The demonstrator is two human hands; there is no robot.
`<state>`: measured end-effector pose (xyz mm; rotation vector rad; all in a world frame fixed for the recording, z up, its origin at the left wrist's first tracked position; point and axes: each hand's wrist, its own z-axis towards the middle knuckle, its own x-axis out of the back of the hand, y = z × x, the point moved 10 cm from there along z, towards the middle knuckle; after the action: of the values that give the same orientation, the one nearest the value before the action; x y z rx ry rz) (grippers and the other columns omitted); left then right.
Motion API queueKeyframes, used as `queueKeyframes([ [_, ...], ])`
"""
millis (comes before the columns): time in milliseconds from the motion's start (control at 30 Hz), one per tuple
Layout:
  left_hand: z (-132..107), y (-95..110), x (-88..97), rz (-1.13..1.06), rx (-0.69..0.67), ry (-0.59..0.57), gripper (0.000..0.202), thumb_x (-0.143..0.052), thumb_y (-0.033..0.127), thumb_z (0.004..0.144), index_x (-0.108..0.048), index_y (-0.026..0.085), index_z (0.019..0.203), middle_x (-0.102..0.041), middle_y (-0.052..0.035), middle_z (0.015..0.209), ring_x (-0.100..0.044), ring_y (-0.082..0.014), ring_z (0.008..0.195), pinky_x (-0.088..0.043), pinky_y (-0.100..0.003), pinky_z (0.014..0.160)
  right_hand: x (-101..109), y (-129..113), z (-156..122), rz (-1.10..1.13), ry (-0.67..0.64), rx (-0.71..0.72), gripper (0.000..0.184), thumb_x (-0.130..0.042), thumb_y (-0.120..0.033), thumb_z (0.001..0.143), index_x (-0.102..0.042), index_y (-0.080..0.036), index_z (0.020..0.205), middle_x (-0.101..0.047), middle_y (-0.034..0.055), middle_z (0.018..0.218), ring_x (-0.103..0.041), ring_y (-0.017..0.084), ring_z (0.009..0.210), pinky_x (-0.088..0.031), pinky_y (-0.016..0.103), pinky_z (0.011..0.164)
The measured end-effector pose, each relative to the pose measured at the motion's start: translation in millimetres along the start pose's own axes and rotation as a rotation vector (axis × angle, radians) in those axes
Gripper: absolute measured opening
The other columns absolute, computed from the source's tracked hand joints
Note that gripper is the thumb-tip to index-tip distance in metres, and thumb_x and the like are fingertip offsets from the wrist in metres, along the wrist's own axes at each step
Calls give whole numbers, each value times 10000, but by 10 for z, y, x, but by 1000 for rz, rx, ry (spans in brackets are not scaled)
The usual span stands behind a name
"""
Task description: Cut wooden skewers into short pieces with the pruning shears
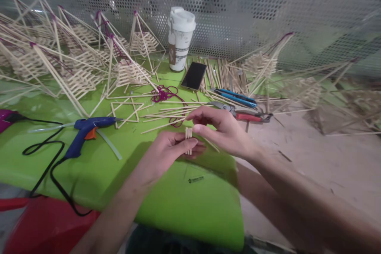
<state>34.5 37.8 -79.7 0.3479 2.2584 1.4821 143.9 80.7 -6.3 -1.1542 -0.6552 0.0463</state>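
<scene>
My left hand pinches a small bundle of short wooden sticks upright above the green mat. My right hand meets it from the right, with thumb and fingers closed on the top of the same bundle. Loose long sticks lie on the mat just behind my hands. A blue glue gun rests to the left with its black cord trailing off the mat.
Several stick pyramids stand at the back left, more at the right. A lidded cup, a phone, purple thread, red-handled pliers and blue-handled cutters lie behind. A perforated metal wall closes the back.
</scene>
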Motion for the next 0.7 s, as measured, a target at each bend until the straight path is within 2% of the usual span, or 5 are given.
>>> queueKeyframes([
  [100, 10, -31, -95, 90, 7, -106, 266, -771, 481, 911, -842, 230, 964, -829, -60, 988, -779, -232, 941, -584, -409, 982, -27, -16, -68, 27, -68, -81, 212, -750, -382, 968, -766, -186, 1048, -732, 10, 836, -634, 134, 692, -500, 267, 612],
  [233, -43, -30, -228, 238, 58, -233, 321, -744, 489, 922, -839, 186, 971, -841, -98, 1012, -795, -258, 964, -602, -363, 880, -34, -66, -242, -14, -120, -100, 110, -743, -277, 957, -763, -182, 904, -738, 8, 836, -652, 132, 714, -502, 262, 636],
  [433, -16, 244, -397, 686, 35, -311, 269, -682, 402, 959, -850, 214, 865, -846, -61, 904, -793, -231, 817, -521, -270, 640, 51, -101, -520, -4, -72, -9, 110, -713, -277, 998, -753, -177, 974, -748, 14, 865, -661, 123, 720, -501, 254, 644],
  [567, 179, 411, -513, 784, -35, -375, 265, -754, 437, 900, -837, 216, 779, -829, -58, 813, -780, -230, 747, -540, -279, 633, 222, -216, -640, -180, 97, 159, 180, -697, -299, 1019, -734, -170, 899, -720, 16, 790, -622, 124, 665, -468, 262, 599],
  [700, 364, 536, -453, 692, -124, -284, 335, -767, 530, 877, -846, 206, 908, -841, -84, 920, -794, -258, 847, -609, -359, 784, 521, -142, -776, -261, 396, 115, 237, -681, -351, 1030, -725, -168, 886, -716, 35, 799, -627, 136, 657, -476, 270, 570],
])
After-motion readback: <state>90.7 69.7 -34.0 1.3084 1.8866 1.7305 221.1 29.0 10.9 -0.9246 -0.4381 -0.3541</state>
